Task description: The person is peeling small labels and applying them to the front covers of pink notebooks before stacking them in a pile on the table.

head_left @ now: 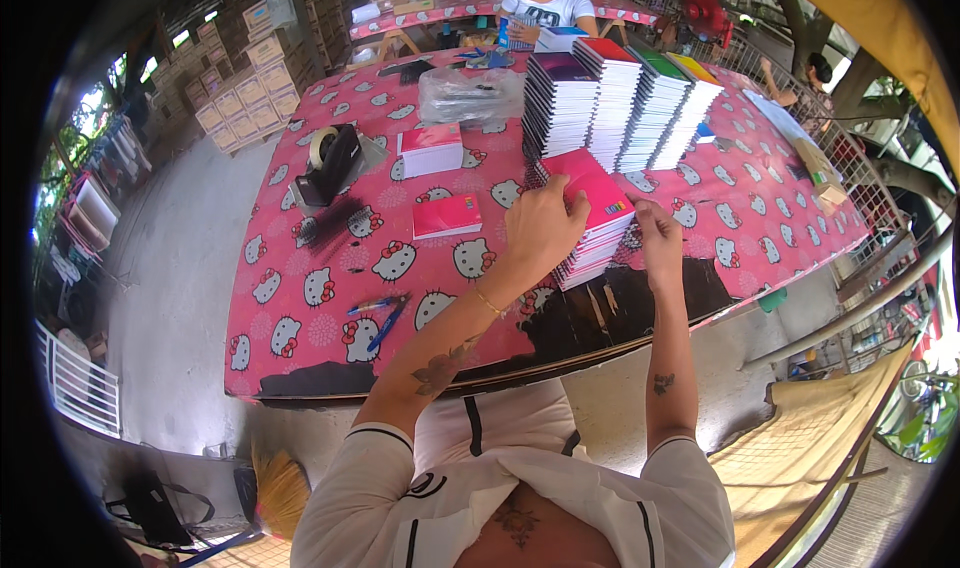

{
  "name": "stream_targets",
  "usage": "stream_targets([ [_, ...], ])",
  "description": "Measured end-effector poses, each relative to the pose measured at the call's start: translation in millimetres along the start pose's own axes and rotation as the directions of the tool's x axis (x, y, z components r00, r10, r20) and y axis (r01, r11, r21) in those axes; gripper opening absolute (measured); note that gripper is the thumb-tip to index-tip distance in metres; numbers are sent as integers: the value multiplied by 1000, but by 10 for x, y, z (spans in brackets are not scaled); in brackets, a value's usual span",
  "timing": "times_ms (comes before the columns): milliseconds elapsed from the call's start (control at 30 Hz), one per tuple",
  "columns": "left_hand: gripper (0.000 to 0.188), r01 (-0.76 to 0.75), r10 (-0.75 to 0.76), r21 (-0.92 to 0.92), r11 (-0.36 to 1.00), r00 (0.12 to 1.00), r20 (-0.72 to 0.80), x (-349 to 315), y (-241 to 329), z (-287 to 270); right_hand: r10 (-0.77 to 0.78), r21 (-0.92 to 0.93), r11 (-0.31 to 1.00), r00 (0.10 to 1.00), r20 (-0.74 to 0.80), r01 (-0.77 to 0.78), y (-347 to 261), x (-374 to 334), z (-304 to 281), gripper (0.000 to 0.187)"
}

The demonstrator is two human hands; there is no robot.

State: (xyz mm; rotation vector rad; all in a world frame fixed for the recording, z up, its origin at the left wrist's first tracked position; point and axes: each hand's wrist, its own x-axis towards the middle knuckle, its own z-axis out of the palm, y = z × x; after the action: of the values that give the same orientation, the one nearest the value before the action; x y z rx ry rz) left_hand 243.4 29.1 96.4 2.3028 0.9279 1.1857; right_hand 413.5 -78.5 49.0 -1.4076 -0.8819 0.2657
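Observation:
In front of me stands a stack of pink spiral notebooks (595, 186), its white page edges toward me. My left hand (545, 218) is closed on the left side of the top notebook, thumb on its cover. At the right corner of that notebook, my right hand (660, 238) has its fingers bent and pinched at the edge. Right behind are taller stacks of notebooks with purple (558, 66), red (608, 51), green (655, 65) and yellow (697, 68) covers. Left of my hands lie a pink covers pile (430, 146) and a thinner pink pile (447, 215).
A black tape dispenser (330, 166), loose black binding wires (337, 226), pens (375, 308) and a clear plastic bag (470, 95) lie on the pink patterned table (290, 298). Its front covering is torn. Another person (550, 8) sits across. Cartons (262, 88) are stacked at left.

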Motion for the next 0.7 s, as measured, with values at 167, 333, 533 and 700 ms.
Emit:
stream_targets([
  [167, 51, 95, -103, -174, 980, 994, -40, -67, -82, -39, 208, 45, 975, 964, 164, -218, -193, 279, -102, 51],
  [333, 77, 390, -473, -747, 538, 874, 115, -153, -145, 230, 188, 331, 868, 861, 472, -371, -147, 675, 25, 68],
  [533, 93, 478, -510, -607, 635, 850, 137, -56, 115, 623, 269, 118, 911, 785, 558, -396, -268, 608, 173, 69],
  [700, 100, 448, -459, -651, 613, 872, 169, -148, -124, 531, 237, 152, 916, 807, 542, -371, -276, 559, 192, 74],
])
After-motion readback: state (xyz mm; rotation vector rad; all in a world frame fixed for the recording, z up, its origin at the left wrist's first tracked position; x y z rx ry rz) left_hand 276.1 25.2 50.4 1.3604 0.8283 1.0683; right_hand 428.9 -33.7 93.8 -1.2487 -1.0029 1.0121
